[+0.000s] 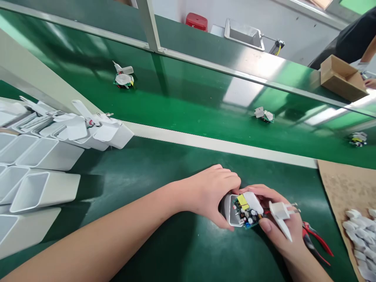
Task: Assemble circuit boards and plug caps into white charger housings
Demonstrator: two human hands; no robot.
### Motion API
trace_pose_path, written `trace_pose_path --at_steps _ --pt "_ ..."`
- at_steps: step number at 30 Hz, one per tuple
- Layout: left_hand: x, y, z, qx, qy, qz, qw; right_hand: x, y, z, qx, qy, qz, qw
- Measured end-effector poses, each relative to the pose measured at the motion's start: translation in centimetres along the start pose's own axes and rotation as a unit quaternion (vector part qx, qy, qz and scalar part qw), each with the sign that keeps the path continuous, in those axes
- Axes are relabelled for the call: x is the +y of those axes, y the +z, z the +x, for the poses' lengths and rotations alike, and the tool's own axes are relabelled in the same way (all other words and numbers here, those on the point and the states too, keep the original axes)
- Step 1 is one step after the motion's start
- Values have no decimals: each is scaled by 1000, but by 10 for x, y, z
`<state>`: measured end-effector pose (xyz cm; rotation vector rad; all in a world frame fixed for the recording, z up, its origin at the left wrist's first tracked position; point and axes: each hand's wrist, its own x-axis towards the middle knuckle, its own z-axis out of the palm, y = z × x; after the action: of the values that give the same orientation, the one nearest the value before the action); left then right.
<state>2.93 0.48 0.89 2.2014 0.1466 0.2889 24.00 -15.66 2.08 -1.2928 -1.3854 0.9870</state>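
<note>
My left hand point(213, 192) is wrapped round a white plastic housing point(234, 211), its open end turned to the right. Between the thumb and fingers of my right hand point(282, 227) is a circuit board point(248, 209) with a yellow transformer and white, black and blue parts. The board's left end lies at the mouth of the housing; how deep it sits I cannot tell. A white plug piece point(280, 211) with metal pins is joined to the board by a short red wire and rests over my right hand. Red-handled pliers point(315, 241) lie beside that hand, partly hidden.
White housings point(47, 192) stand in rows at left, some holding plug-and-board parts point(88, 123). Cardboard point(337, 188) with small white pieces point(362, 235) lies at right. Board assemblies point(123, 78) sit on the green belt point(188, 105). Across it, a person point(343, 43) is near a cardboard box point(342, 78).
</note>
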Motion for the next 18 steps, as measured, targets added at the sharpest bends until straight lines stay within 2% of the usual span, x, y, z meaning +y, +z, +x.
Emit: trace_pose_path --at_steps 5,8,18 --pt "1 0 0 1 -2 7 1000 13 1 0 18 116 140 983" --pt "1 1 0 4 -5 8 1000 15 4 3 42 156 191 968" --pt "1 3 0 14 -5 16 1000 15 12 10 58 165 242 955"
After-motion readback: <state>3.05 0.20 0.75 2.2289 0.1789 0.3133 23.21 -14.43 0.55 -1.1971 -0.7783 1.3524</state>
